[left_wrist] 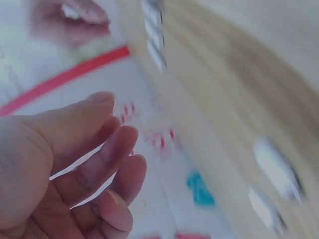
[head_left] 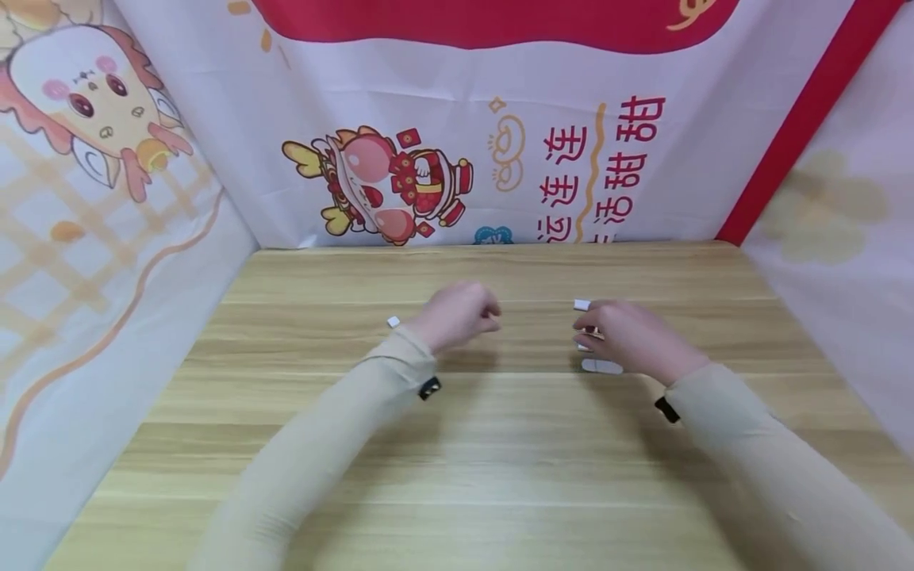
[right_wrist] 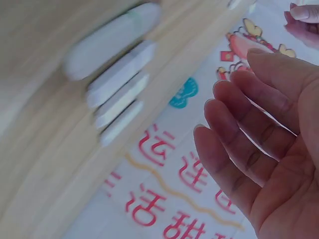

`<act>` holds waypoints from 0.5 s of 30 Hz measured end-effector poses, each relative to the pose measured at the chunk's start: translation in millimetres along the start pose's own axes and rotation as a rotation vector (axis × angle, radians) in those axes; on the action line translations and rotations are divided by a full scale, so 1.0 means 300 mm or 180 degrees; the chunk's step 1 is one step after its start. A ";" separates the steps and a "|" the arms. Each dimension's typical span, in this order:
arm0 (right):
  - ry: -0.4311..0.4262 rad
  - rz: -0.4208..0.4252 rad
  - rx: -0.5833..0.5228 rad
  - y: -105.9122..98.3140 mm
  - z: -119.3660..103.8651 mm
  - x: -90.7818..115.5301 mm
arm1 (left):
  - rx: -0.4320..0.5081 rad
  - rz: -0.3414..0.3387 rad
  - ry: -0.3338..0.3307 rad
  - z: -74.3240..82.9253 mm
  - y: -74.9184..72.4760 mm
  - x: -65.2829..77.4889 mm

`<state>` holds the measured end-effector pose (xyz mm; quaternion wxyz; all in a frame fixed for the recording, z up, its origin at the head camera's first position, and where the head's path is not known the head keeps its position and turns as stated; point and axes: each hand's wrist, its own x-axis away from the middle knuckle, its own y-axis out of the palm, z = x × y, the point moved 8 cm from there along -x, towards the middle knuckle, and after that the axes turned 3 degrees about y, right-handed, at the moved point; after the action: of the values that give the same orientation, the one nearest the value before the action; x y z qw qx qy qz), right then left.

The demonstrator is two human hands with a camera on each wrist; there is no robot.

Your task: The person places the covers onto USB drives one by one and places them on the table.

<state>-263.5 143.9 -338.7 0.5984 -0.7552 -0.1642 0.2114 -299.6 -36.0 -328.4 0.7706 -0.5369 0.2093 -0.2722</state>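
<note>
My left hand [head_left: 460, 316] hovers over the middle of the table with its fingers loosely bent; in the left wrist view nothing sits between thumb and fingertips. Beside it on the left lies a small white block [head_left: 393, 322]; two white pieces, one a white block [left_wrist: 276, 169], show in the left wrist view. My right hand [head_left: 635, 337] is above a row of white pieces at the right, fingers relaxed and holding nothing. That row has a larger round-ended white piece [right_wrist: 114, 42] with a faint line across it and several narrower white bars [right_wrist: 122, 72], partly hidden by the hand in the head view.
The wooden table [head_left: 500, 476] ends at a printed cloth backdrop [head_left: 400, 87] with a cartoon figure and red writing. More printed cloth [head_left: 107, 262] hangs along the left side, and pale cloth [head_left: 842, 262] along the right. Both sleeves are beige, with dark wrist devices.
</note>
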 end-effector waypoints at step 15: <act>-0.0251 -0.0239 -0.0071 0.084 -0.229 -0.263 | 0.0194 -0.0090 -0.0693 -0.447 -0.058 0.329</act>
<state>-295.7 41.4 -340.1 0.5905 -0.7462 -0.2183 0.2165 -309.9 -200.2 -360.2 0.8008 -0.5425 0.1083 -0.2294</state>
